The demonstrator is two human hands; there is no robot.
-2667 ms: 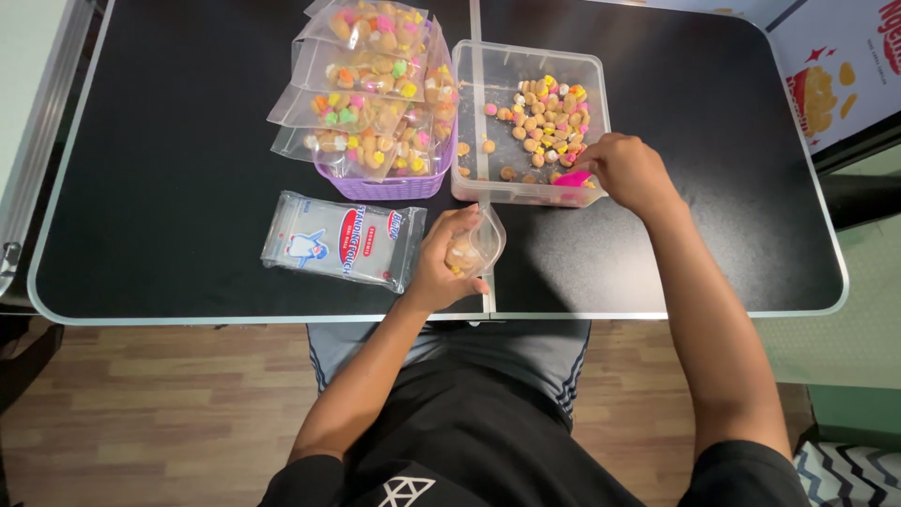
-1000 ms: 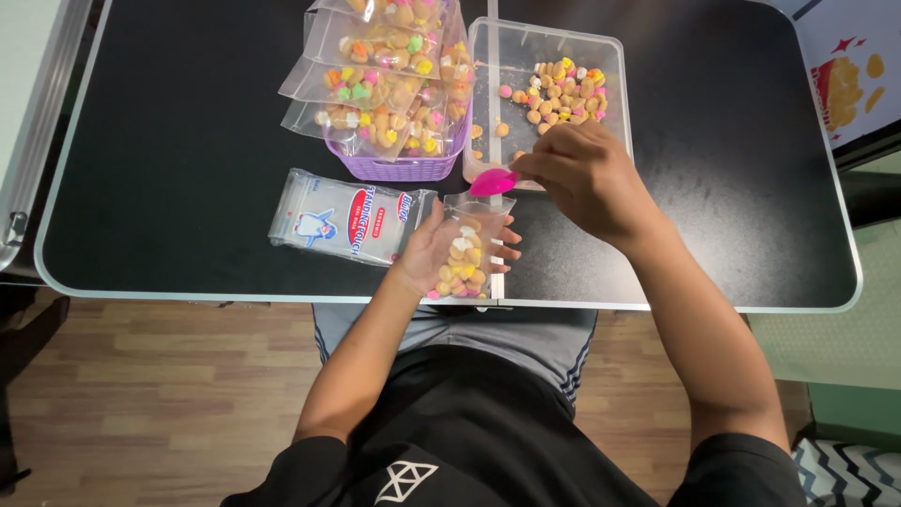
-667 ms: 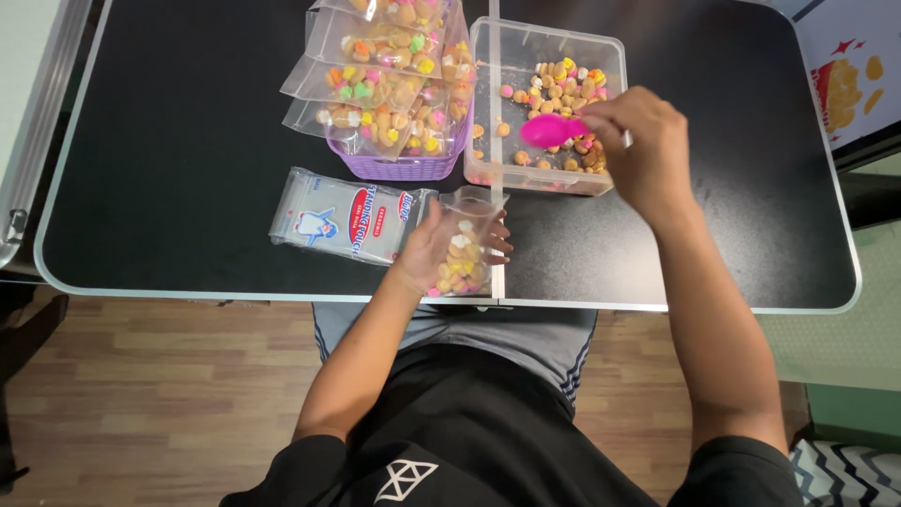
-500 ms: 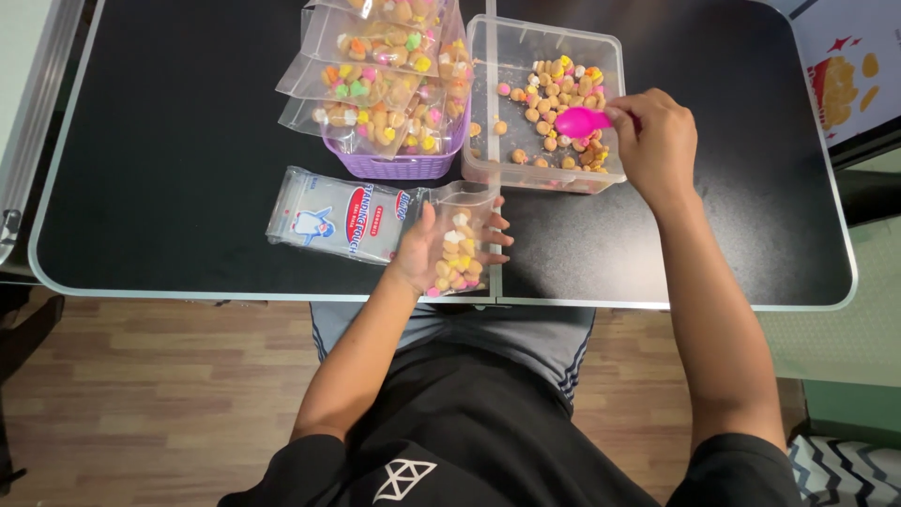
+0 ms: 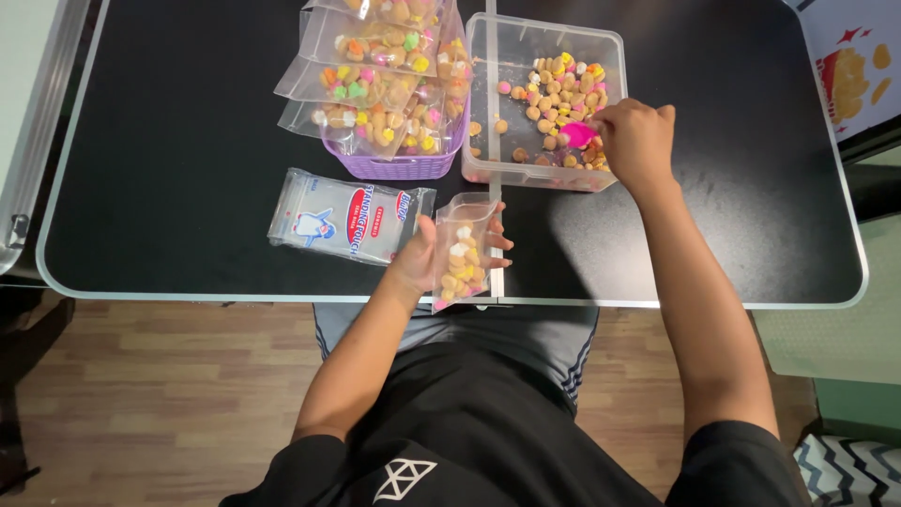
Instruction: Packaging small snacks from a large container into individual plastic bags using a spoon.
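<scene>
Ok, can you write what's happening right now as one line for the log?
left hand: holds open clear pouch | right hand: pink scoop in clear tub | purple basket: filled pouches

This looks like a small home packing spot rather than a factory or shop floor. A black folding table with a pale metal rim fills the upper part of the frame, standing on wood-look plank flooring seen along the bottom left. On it sit a purple basket heaped with filled snack bags, a clear plastic tub of loose coloured snacks, and a pack of empty pouches. A patterned rug corner shows at lower right.
</scene>
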